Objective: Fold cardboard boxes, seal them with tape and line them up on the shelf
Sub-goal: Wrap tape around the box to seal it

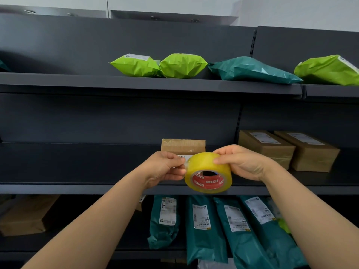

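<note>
Even soft lighting, dim lower shelves, wide-angle edge bending.

Dark grey metal shelving [58,82] fills frame, three boards crossing full width. Matching back panel [97,45] behind. Slotted upright [252,41] upper right, second bay beyond. Pale wall [291,10] along top. Soft even light; lower left shadowed.

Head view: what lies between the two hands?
A round yellow tape roll with a red core, seen in the head view; the left hand pinches its edge, the right hand grips it.
</note>
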